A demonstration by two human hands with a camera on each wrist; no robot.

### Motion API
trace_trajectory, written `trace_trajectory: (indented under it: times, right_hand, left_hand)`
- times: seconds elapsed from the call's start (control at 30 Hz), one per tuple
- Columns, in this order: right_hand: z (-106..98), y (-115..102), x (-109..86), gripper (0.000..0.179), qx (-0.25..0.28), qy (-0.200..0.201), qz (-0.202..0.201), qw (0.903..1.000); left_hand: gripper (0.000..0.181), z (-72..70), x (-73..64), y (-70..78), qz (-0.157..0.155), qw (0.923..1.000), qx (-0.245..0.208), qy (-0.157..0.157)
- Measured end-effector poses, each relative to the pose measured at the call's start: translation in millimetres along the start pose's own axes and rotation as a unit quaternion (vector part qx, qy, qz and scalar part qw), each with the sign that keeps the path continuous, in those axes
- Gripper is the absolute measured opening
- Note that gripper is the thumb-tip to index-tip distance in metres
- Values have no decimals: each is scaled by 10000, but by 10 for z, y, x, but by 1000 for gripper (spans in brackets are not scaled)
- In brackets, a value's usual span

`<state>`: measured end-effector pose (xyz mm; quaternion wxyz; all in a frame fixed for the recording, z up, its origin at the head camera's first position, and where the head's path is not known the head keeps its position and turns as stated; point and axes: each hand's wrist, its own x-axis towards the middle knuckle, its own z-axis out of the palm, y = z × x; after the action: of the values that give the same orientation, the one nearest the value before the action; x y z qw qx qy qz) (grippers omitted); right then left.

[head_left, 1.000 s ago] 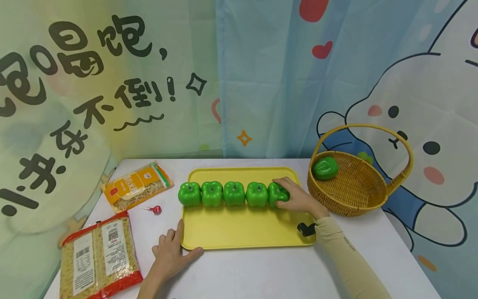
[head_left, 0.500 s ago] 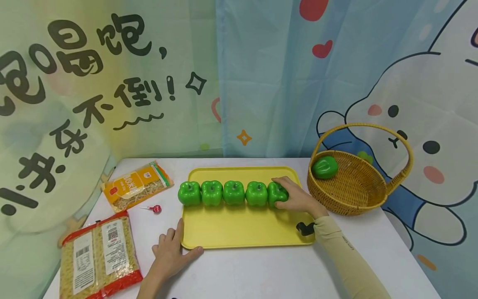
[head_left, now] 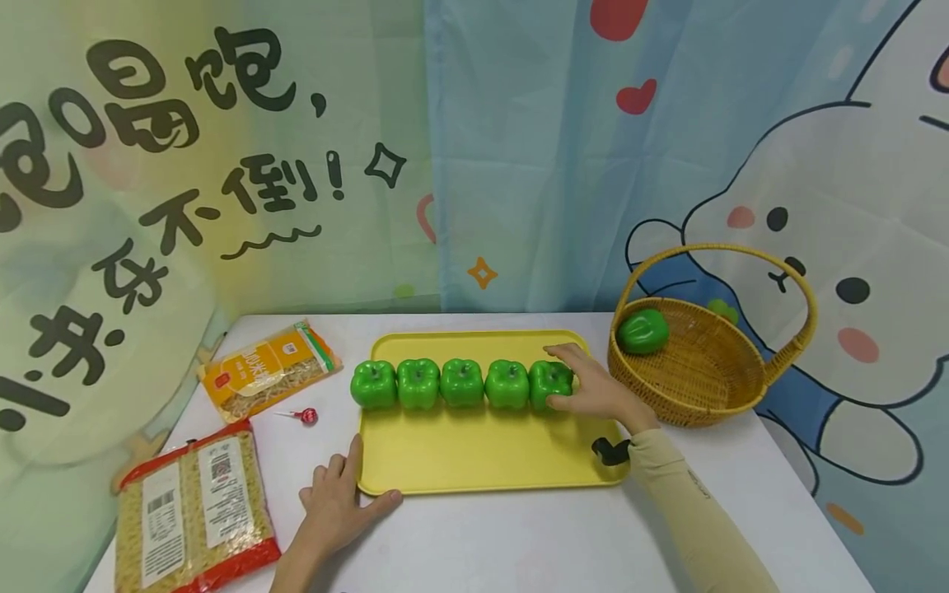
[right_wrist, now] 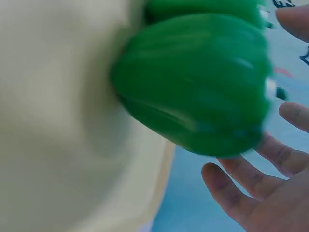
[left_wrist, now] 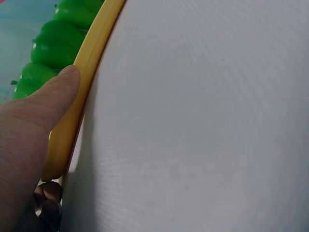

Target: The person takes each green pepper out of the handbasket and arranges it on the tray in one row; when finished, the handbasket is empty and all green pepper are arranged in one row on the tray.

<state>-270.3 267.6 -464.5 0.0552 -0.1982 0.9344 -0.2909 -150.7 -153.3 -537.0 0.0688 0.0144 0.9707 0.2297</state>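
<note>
Several green bell peppers stand in a row across the yellow tray [head_left: 489, 461]. At the row's right end is one bell pepper [head_left: 549, 384], with my right hand [head_left: 596, 394] beside it. In the right wrist view, that hand's fingers [right_wrist: 231, 193] are spread around the pepper [right_wrist: 193, 87], thumb and fingertips standing off its sides. My left hand [head_left: 335, 504] rests at the tray's front left corner, index finger straight along the left edge and thumb along the front edge. The left wrist view shows the thumb [left_wrist: 60, 92] lying against the tray rim [left_wrist: 89, 53].
A wicker basket [head_left: 704, 416] with an arched handle stands right of the tray, one green pepper [head_left: 642, 331] inside. On the left lie an orange-and-clear food bag [head_left: 267, 371], a red lollipop [head_left: 307, 416] and a large red-edged bag [head_left: 196, 511]. A printed curtain hangs behind the white table.
My right hand has loosened from the rightmost pepper, its fingers lifting and spreading slightly to the right. The pepper stays in the row. My left hand keeps its place at the tray corner.
</note>
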Motion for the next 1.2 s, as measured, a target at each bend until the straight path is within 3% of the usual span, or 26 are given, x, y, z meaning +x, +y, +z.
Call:
trace_trajectory:
  times: [0.27,0.53,0.87,1.07,1.2]
  right_hand:
    - [-436,21,-86,71,-10,644,-70,9979]
    - [-949,309,-188,73,-197,980,680,9927]
    - [-1330,815,-117,76,-586,774,1149,9886]
    - [-1402,1067,-27,79,-824,431,1665,9816]
    - [-1370,1206,38,77,-1001,346,1750,9788]
  left_hand:
    - [115,-6,1,-3,-7,10000,-16,34]
    - [116,-1,-6,5,-27,10000,-7,2]
    - [116,-1,-7,13,-87,9999,37,-52]
    - [116,-1,1,19,-92,9999,-10,-55]
    - [116,-7,-4,4,-83,9999,-32,-71]
